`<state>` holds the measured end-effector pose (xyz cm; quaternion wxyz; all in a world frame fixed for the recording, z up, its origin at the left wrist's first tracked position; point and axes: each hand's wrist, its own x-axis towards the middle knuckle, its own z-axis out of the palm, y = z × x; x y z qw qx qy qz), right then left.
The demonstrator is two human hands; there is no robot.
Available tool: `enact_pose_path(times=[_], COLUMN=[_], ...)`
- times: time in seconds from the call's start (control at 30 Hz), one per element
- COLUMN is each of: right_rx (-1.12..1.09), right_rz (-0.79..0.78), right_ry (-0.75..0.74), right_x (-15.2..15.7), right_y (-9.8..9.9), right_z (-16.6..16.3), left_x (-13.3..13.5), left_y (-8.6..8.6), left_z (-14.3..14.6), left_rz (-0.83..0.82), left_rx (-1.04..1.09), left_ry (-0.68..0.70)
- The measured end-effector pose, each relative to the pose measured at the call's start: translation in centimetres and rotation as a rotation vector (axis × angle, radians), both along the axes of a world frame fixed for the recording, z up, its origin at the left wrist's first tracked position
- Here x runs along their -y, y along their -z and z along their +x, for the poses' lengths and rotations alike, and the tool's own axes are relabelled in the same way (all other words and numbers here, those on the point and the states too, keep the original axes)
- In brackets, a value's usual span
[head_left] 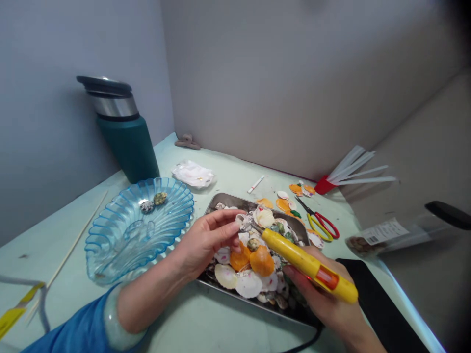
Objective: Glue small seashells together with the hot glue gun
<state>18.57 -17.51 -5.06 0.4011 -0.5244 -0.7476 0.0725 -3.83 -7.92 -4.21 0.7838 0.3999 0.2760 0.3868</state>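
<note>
My left hand [208,238] pinches a small whitish shell [241,221] between thumb and fingers, partly hidden by the fingertips. Wrapped around a yellow glue gun [290,252] is my right hand [329,301]; the gun's nozzle points left, close to that shell, and whether they touch I cannot tell. Both hands are over a metal tray [253,305] heaped with seashells. Among these are an orange scallop shell [262,261], a white scallop shell [248,284] and a speckled snail shell [253,244]. My right hand covers the tray's right part.
Left of the tray lies a blue shell-shaped dish [136,250] holding two snail shells. A green tumbler [127,142] stands behind it. Scissors [318,220], loose orange shells, a red cup [326,185] of glue sticks and a plastic bag [397,238] sit to the right. A cord [307,344] runs along the front.
</note>
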Motion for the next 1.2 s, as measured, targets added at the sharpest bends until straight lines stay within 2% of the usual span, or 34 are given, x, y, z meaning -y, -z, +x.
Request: enact_pose_path(times=[0.57,1.2], right_rx=[0.023,-0.012], right_rz=[0.003,-0.025], right_ry=[0.018,0.017], right_x=[-0.09,-0.1], right_y=[-0.07,-0.29], right_z=[-0.01,-0.3], left_x=[0.03,-0.01], left_y=[-0.1,0.21], left_z=[0.11,0.01], left_rz=[-0.02,0.033], left_rx=[0.014,-0.01], left_ry=[0.024,0.062])
